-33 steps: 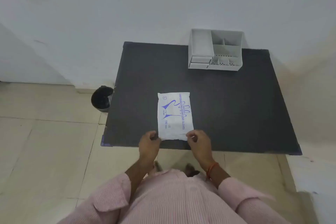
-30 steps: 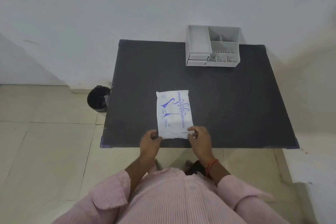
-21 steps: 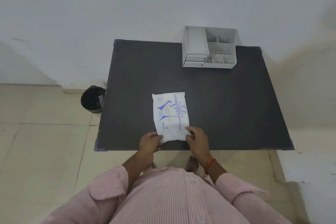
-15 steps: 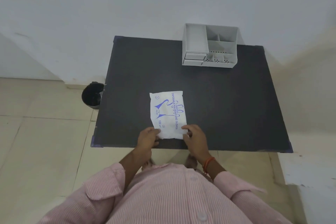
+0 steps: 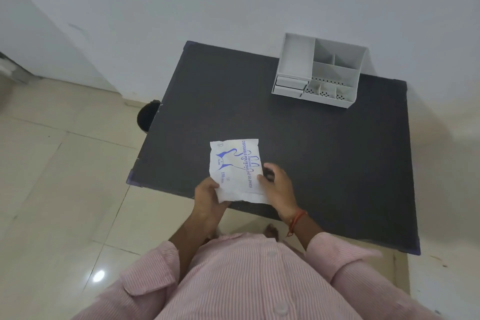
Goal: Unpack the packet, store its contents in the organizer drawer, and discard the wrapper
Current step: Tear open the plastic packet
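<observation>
A white packet [image 5: 237, 170] with blue print, labelled disposable polyethylene gloves, is held at the near edge of the dark table [image 5: 324, 153]. My left hand [image 5: 209, 196] grips its near left corner, thumb on top. My right hand [image 5: 279, 186] holds its right edge with the fingers curled. The packet looks sealed and its near end is lifted off the table. A white desk organizer [image 5: 320, 70] with small shut drawers at its lower left stands at the far right of the table by the wall.
A black bin [image 5: 148, 115] stands on the tiled floor just left of the table, partly hidden by its edge. A white wall runs behind the table. My pink striped shirt fills the bottom of the view.
Both hands have closed on the packet's near end and raised it from lying flat. The right hand slid up along the right edge. The camera has tilted and shifted.
</observation>
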